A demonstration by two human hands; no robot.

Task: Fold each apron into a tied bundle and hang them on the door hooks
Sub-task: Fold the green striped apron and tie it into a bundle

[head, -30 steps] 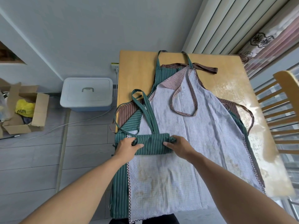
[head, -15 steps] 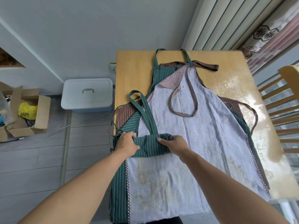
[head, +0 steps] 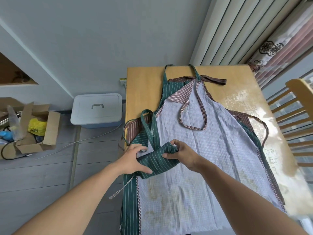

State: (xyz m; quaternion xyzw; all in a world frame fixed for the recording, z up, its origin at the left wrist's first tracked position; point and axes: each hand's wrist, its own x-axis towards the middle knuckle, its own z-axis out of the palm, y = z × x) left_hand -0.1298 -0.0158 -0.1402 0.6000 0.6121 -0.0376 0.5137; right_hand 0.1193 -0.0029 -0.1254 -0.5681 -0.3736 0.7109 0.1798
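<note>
A rolled bundle of dark green cloth with thin white stripes [head: 157, 164] is held just above a pale lilac checked apron with a red gingham collar [head: 203, 150], which is spread flat over a yellow wooden table [head: 145, 85]. The bundle sits at about seven o'clock from the table's middle, near its left edge. Its left end is gripped by the left hand [head: 135, 158], with the thumb curled over the front edge. Its right end is pinched by the right hand [head: 183, 154], whose fingers are curled round the bunched cloth there. A long green striped strap [head: 152, 126] runs from the bundle towards eleven o'clock and loops back.

The tying step is judged to be in hand: the folding of this apron looks finished, and the strap has not yet been wound round it. Next, the strap would need to be drawn taut, passed round the roll and knotted while the roll is kept compressed. A green striped apron [head: 130, 200] and a brown striped apron [head: 135, 128] lie under the lilac one, unfolded. No door hooks are visible.
</note>
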